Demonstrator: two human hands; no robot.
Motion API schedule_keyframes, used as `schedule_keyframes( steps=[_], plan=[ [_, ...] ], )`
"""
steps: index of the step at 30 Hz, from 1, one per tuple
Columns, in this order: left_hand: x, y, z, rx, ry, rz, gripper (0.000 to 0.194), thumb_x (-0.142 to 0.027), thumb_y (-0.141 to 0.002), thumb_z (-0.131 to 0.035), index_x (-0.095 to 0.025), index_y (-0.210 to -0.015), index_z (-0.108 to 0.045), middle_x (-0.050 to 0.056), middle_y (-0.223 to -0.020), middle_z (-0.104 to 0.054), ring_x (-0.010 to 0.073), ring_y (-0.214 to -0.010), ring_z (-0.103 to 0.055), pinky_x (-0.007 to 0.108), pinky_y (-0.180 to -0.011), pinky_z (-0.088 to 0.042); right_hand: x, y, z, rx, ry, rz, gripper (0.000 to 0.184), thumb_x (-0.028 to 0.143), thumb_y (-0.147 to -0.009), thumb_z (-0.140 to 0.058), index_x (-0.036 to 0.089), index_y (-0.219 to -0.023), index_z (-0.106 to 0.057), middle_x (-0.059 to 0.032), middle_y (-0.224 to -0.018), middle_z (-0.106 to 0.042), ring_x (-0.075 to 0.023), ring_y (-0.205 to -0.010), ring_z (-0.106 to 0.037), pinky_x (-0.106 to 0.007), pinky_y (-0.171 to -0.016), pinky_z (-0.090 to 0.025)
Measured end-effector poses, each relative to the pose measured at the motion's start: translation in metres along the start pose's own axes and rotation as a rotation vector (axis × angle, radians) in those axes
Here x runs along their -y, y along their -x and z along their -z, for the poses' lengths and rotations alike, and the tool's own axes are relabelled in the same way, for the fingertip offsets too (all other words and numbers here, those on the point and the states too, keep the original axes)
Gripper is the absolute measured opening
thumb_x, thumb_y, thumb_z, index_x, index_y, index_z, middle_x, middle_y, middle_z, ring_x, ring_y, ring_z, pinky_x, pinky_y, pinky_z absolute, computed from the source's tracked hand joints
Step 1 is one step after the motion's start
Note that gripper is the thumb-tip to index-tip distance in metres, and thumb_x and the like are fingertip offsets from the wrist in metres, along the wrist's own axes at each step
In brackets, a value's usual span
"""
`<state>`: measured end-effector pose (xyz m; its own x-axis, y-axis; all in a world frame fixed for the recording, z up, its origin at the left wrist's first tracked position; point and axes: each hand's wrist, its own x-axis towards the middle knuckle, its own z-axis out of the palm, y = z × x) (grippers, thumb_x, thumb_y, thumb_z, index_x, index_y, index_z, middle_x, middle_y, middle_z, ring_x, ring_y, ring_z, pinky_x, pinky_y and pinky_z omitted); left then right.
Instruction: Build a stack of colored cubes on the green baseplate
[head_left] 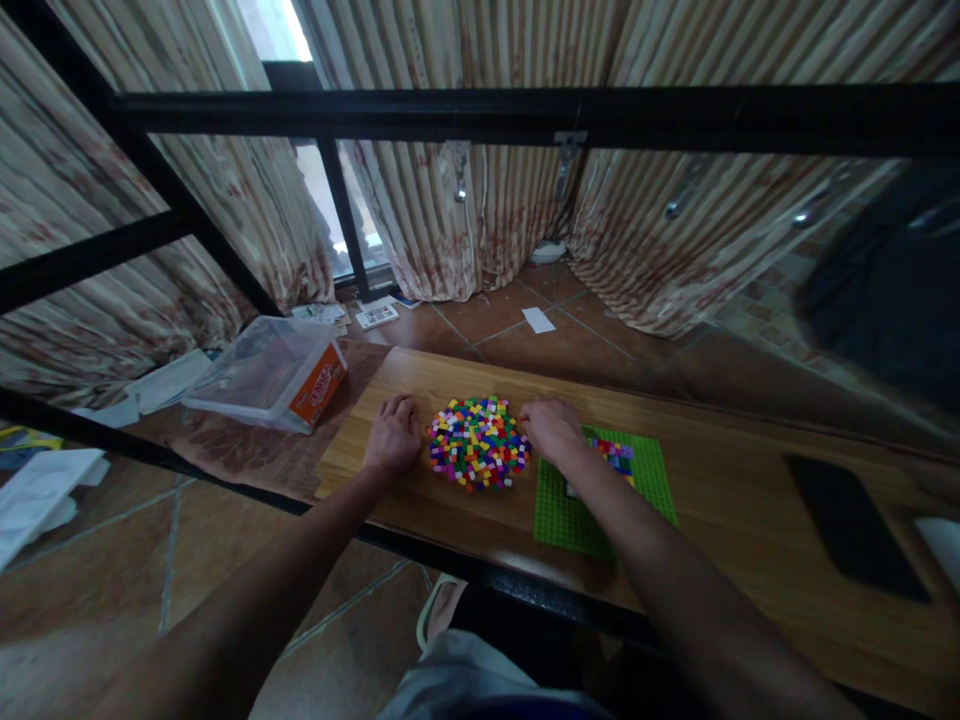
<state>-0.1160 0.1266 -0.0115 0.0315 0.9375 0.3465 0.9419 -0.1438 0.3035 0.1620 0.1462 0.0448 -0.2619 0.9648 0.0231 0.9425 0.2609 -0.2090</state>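
Observation:
A pile of small multicoloured toy bricks (478,442) lies spread on the wooden board (465,530). Just left of the pile, my left hand (395,436) rests on the wood with its fingers curled in, and no brick shows in it. At the pile's right edge is my right hand (553,428), its fingertips pressed together by the outer bricks; whether a brick is between them is too small to tell. Beneath my right forearm lies a green studded baseplate (651,480). Bricks of several colours (616,455) sit on it, partly covered by the arm.
A clear plastic box (255,375) with an orange label stands left of the board. A dark flat slab (855,525) lies on the right. Black metal bars (510,115) cross in front of striped curtains (405,200). Papers (538,320) lie on the tiled floor.

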Motion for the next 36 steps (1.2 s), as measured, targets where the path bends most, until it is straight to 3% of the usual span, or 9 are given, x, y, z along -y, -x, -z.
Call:
schedule_keyframes(
  steps=[4, 8, 12, 15, 21, 24, 31, 36],
  plan=[
    [0.001, 0.000, 0.000, -0.001, -0.010, -0.010, 0.029, -0.016, -0.089, -0.042, -0.015, -0.111, -0.061, 0.014, -0.120, -0.062, 0.0289, -0.115, -0.055, 0.043, -0.104, -0.045, 0.016, 0.031, 0.018, -0.097, -0.075, -0.017, 0.025, 0.019, -0.086, -0.048, 0.020, -0.085, -0.073, -0.0079, -0.092, -0.074, -0.0202, -0.088, -0.065, -0.032, -0.083, -0.045],
    [0.002, -0.001, 0.000, -0.008, -0.004, -0.018, 0.029, -0.018, -0.090, -0.041, -0.015, -0.111, -0.061, 0.015, -0.119, -0.063, 0.0298, -0.114, -0.055, 0.044, -0.101, -0.046, 0.025, 0.089, 0.019, -0.268, -0.589, -0.102, 0.020, 0.027, -0.085, -0.053, 0.021, -0.083, -0.072, -0.0030, -0.084, -0.073, -0.0162, -0.074, -0.065, -0.028, -0.072, -0.048],
    [0.006, -0.001, -0.002, -0.021, -0.013, -0.052, 0.030, -0.018, -0.089, -0.041, -0.013, -0.110, -0.062, 0.016, -0.118, -0.063, 0.0304, -0.111, -0.056, 0.045, -0.103, -0.045, 0.005, 0.140, 0.006, -0.361, -0.833, -0.234, 0.020, 0.037, -0.082, -0.060, 0.021, -0.084, -0.073, -0.0036, -0.084, -0.074, -0.0182, -0.075, -0.067, -0.030, -0.072, -0.051],
    [0.007, -0.002, -0.004, -0.031, -0.024, -0.058, 0.031, -0.018, -0.089, -0.041, -0.013, -0.110, -0.062, 0.016, -0.117, -0.064, 0.0309, -0.110, -0.056, 0.045, -0.102, -0.046, -0.022, 0.157, 0.003, -0.436, -0.906, -0.369, 0.025, 0.043, -0.080, -0.065, 0.021, -0.089, -0.074, -0.0054, -0.089, -0.076, -0.0211, -0.081, -0.070, -0.034, -0.074, -0.054],
    [0.007, -0.002, -0.003, -0.033, -0.041, -0.068, 0.031, -0.019, -0.090, -0.040, -0.012, -0.110, -0.063, 0.017, -0.117, -0.064, 0.0322, -0.109, -0.056, 0.046, -0.098, -0.047, -0.054, 0.150, 0.004, -0.579, -0.851, -0.409, 0.035, 0.050, -0.082, -0.063, 0.020, -0.097, -0.076, -0.0102, -0.099, -0.077, -0.0243, -0.087, -0.071, -0.040, -0.080, -0.055],
    [0.007, -0.002, -0.002, -0.032, -0.038, -0.063, 0.032, -0.019, -0.089, -0.040, -0.011, -0.110, -0.063, 0.017, -0.116, -0.064, 0.0323, -0.109, -0.056, 0.045, -0.098, -0.047, -0.057, 0.139, 0.002, -0.589, -0.724, -0.378, 0.037, 0.049, -0.084, -0.059, 0.018, -0.097, -0.075, -0.0110, -0.097, -0.076, -0.0243, -0.084, -0.070, -0.041, -0.081, -0.055],
    [0.008, -0.002, -0.003, -0.030, -0.021, -0.055, 0.031, -0.019, -0.089, -0.041, -0.012, -0.110, -0.063, 0.017, -0.117, -0.064, 0.0322, -0.109, -0.056, 0.046, -0.100, -0.046, -0.060, 0.121, -0.007, -0.635, -0.524, -0.237, 0.029, 0.043, -0.089, -0.054, 0.022, -0.091, -0.075, -0.0090, -0.100, -0.072, -0.0238, -0.098, -0.063, -0.044, -0.093, -0.047],
    [0.007, -0.002, -0.003, -0.037, -0.002, -0.053, 0.030, -0.019, -0.089, -0.041, -0.014, -0.108, -0.063, 0.016, -0.118, -0.064, 0.0319, -0.110, -0.056, 0.047, -0.099, -0.046, -0.068, 0.113, -0.019, -0.701, -0.528, -0.275, 0.024, 0.044, -0.085, -0.062, 0.025, -0.085, -0.077, -0.0092, -0.114, -0.064, -0.0253, -0.111, -0.055, -0.047, -0.100, -0.041]
  ],
)
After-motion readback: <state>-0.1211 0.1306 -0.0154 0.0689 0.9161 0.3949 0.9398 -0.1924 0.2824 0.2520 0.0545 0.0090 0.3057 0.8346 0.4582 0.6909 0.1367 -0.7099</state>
